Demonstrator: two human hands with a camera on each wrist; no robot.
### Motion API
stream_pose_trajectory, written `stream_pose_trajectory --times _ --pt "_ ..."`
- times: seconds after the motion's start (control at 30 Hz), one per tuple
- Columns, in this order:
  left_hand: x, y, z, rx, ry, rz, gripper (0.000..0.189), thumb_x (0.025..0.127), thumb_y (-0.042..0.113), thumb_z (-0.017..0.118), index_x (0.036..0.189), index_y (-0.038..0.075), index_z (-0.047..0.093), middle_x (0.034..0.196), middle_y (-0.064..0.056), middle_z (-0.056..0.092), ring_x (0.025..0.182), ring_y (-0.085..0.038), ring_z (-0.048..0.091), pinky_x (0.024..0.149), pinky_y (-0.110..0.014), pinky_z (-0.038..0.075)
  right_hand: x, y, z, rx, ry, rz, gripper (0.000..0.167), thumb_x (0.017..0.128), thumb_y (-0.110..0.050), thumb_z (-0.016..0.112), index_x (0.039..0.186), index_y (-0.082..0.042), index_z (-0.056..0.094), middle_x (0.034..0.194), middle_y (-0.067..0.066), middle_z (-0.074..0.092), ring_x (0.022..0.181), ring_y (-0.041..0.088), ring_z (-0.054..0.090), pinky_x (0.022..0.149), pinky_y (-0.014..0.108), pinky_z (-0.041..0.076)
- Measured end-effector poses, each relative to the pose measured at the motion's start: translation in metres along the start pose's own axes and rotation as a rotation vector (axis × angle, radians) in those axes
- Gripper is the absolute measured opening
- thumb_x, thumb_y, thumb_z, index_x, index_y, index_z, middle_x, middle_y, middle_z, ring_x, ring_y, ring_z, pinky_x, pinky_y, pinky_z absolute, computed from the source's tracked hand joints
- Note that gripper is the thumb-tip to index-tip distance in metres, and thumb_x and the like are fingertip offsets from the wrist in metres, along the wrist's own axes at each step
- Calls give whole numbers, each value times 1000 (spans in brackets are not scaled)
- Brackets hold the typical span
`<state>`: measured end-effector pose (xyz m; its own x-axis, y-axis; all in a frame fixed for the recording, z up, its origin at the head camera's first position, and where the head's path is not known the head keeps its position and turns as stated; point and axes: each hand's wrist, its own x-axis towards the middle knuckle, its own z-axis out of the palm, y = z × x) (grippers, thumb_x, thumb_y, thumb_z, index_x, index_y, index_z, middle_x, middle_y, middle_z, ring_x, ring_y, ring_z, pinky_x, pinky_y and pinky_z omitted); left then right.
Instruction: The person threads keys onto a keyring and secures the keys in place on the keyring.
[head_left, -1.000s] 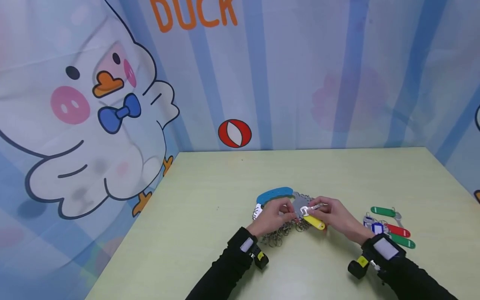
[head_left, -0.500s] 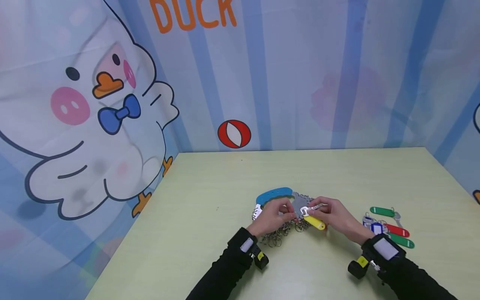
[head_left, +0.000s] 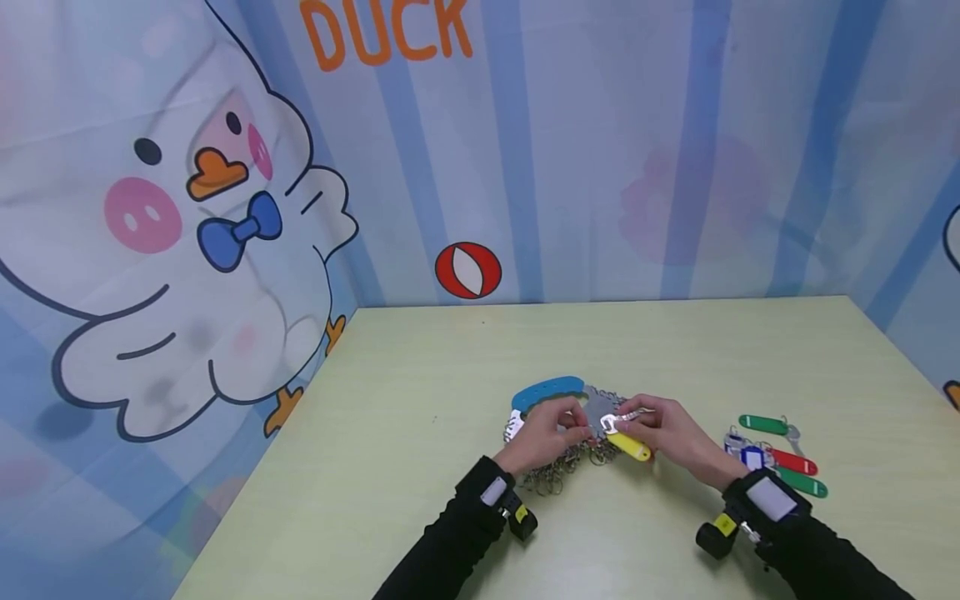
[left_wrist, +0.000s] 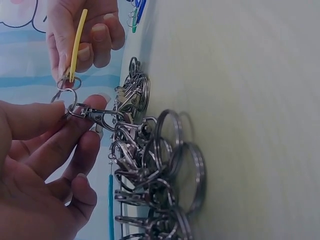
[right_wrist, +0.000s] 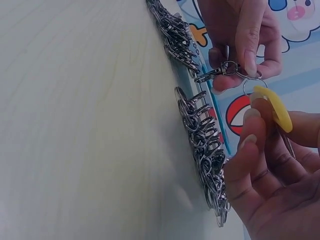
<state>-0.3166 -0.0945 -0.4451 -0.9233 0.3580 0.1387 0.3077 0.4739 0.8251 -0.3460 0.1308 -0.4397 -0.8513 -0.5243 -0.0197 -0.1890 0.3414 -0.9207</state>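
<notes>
My left hand (head_left: 546, 433) pinches a split ring (right_wrist: 250, 76) between thumb and fingers. That ring hangs from a swivel clasp (left_wrist: 95, 115), one of several along a grey metal plate (head_left: 597, 406) with a blue grip (head_left: 551, 387). My right hand (head_left: 671, 433) holds a yellow key tag (head_left: 628, 446) and a silver key (right_wrist: 287, 142) partly hidden by the fingers. The tag's thin wire ring (left_wrist: 75, 82) meets the split ring between both hands. More clasps and rings (left_wrist: 165, 150) crowd below my left hand.
To the right on the pale table (head_left: 420, 467) lie a green key tag (head_left: 763, 423) with a key, a red tag (head_left: 793, 461), another green tag (head_left: 802, 483) and blue tags (head_left: 752, 456). A printed duck curtain (head_left: 600, 150) hangs behind the table's far edge.
</notes>
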Motion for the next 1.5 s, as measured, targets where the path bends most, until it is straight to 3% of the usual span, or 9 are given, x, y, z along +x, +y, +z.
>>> stream_pose_trajectory --times 1.27,1.5 --pt "-2 4 0 2 14 -18 7 94 12 61 90 7 59 100 -9 74 91 -10 69 76 -19 49 -2 1 1 33 -15 -1 38 94 -25 62 120 2 54 95 12 74 66 9 56 56 25 48" --pt "-1 3 0 4 1 -12 5 94 9 60 90 6 59 93 -10 75 83 -12 70 70 -16 47 -1 1 1 37 -21 -7 38 94 -23 62 120 2 54 94 13 74 66 9 58 55 26 49"
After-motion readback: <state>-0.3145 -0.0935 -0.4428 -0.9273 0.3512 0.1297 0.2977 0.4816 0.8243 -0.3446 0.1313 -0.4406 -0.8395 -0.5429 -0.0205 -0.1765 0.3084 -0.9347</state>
